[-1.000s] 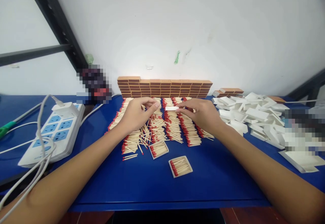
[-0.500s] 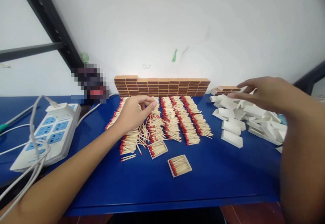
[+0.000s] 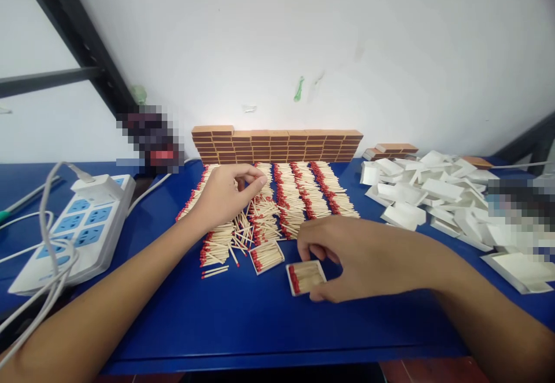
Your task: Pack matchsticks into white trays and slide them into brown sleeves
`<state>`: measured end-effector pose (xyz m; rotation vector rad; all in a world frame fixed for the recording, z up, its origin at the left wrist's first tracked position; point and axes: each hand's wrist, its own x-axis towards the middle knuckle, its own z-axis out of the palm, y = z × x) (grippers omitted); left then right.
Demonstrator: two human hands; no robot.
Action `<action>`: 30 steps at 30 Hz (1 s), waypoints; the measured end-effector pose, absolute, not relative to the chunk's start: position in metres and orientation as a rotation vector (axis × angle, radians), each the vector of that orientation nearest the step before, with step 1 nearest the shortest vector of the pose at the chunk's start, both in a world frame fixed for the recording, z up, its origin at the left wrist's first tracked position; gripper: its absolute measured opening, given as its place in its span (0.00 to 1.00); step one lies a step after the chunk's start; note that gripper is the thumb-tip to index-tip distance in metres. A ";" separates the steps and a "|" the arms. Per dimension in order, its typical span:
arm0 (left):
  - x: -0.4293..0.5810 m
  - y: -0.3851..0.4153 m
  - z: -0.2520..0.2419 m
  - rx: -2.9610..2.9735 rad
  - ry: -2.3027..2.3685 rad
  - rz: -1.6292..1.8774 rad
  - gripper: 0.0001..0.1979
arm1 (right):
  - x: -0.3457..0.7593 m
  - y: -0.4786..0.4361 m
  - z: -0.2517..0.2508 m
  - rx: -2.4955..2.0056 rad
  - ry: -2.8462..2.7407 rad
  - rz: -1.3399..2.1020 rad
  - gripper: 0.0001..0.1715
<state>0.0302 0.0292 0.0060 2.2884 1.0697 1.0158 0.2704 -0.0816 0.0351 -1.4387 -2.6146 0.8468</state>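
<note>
My left hand (image 3: 229, 195) hovers over the rows of red-tipped matches (image 3: 295, 201), its fingers curled and thumb tip close to the index finger. Whatever is between those fingertips, if anything, cannot be made out. On the blue table, a small white matchbox tray (image 3: 306, 277) full of matches lies between the thumb and fingers of my right hand (image 3: 359, 258), which closes on its right part. Left of it, a second filled tray (image 3: 266, 257) rests tilted against the front of the matches. Two loose matches (image 3: 215, 271) lie apart at the left.
A low wall of stacked brown matchboxes (image 3: 277, 147) stands along the back. Many white empty trays (image 3: 442, 189) are heaped at the right, near a few more matchboxes (image 3: 390, 150). A power strip (image 3: 87, 227) with loose white cables occupies the left side.
My right hand has come down from above the heap of white trays to the filled tray at front centre. The left hand has kept its place. The view has shifted slightly.
</note>
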 end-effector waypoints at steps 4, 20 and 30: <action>0.034 0.017 0.010 2.263 0.965 0.864 0.16 | 0.282 -0.067 0.038 -1.399 -2.449 0.639 0.17; 0.039 0.005 0.009 1.986 0.899 0.671 0.22 | 0.286 -0.036 0.021 -1.214 -2.061 0.953 0.25; 0.039 0.008 0.005 1.991 0.924 0.702 0.21 | 0.288 -0.028 0.012 -1.352 -1.836 1.110 0.26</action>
